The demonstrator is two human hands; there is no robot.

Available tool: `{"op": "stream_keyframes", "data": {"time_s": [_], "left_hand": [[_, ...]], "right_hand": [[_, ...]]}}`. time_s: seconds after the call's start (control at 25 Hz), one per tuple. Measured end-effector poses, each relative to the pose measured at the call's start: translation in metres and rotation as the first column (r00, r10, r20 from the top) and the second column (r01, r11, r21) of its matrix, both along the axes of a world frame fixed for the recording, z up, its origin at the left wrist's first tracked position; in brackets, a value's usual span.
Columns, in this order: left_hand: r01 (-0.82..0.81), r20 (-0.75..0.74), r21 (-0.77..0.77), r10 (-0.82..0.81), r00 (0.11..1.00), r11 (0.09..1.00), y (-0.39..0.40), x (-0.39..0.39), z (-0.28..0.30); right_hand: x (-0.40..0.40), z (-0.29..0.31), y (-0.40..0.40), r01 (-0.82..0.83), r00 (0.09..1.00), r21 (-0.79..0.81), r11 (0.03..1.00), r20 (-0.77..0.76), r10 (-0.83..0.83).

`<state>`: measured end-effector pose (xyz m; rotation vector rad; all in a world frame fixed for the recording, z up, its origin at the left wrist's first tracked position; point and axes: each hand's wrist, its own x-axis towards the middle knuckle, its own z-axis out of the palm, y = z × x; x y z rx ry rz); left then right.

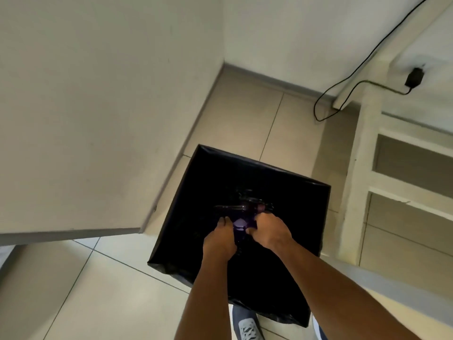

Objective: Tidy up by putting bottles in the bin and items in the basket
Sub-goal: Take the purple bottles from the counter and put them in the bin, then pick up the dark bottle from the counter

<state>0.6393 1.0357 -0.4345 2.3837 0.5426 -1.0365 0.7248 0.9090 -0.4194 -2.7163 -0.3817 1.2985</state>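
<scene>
both hands over the open bin

a square bin (304, 190) lined with a black bag stands on the tiled floor (117, 285), near the corner where two pale walls meet. both arms reach down from the near edge over its mouth. the left hand (219, 238) and the right hand (268, 230) sit close together, just apart, with their fingers curled downward around a purple-tinted bottle (239, 225) held between them above the dark inside of the bin. the picture is blurred here, so how firmly each hand grips it is hard to make out. just beyond the hands, deeper inside the bin, faint shiny shapes (247, 204) that look like clear plastic bottles lie against the black liner.

to the right stands a white wooden shelf unit (362, 153), with a black cable (348, 77) trailing down the far wall to the floor and a black plug adapter (414, 77) on it. a grey shoe (247, 325) shows at the near edge, below the bin.
</scene>
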Motion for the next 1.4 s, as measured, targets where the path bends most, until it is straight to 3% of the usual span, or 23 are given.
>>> {"op": "stream_keyframes", "data": {"time_s": [0.28, 0.44, 0.52, 0.76, 0.96, 1.12, 1.24, 1.4], "left_hand": [[0.023, -0.074, -0.022, -0.025, 0.997, 0.999, -0.003, 0.009, -0.073], [0.049, -0.055, -0.065, -0.053, 0.997, 0.997, 0.001, 0.003, -0.073], [0.055, 0.003, -0.014, -0.055, 0.998, 0.998, -0.002, 0.000, -0.050], [0.035, 0.349, 0.217, -0.111, 0.931, 0.975, -0.002, 0.004, 0.058], [0.018, 0.454, 0.338, -0.180, 0.872, 0.941, -0.010, -0.013, 0.171], [0.002, 0.508, 0.402, -0.225, 0.832, 0.916, -0.018, -0.034, 0.258], [-0.038, 0.563, 0.460, -0.259, 0.785, 0.887, -0.020, -0.035, 0.336], [-0.151, 0.699, 0.516, -0.312, 0.644, 0.844, -0.024, -0.020, 0.436]], "right_hand": [[0.004, -0.083, 0.020, 0.057, 0.998, 0.044, 0.997, -0.042, -0.055], [0.017, -0.077, 0.006, 0.065, 0.998, 0.084, 0.994, 0.011, -0.066], [0.016, -0.057, -0.007, 0.036, 0.997, 0.070, 0.997, 0.062, -0.040], [-0.005, 0.050, -0.031, -0.189, 0.954, 0.083, 0.978, 0.250, 0.164], [-0.029, 0.162, -0.036, -0.375, 0.820, 0.055, 0.925, 0.485, 0.304], [-0.040, 0.257, -0.040, -0.386, 0.783, 0.065, 0.920, 0.549, 0.290], [-0.036, 0.341, -0.043, -0.406, 0.684, 0.038, 0.913, 0.675, 0.275], [-0.017, 0.457, -0.047, -0.347, 0.628, 0.134, 0.928, 0.768, 0.124]]}}
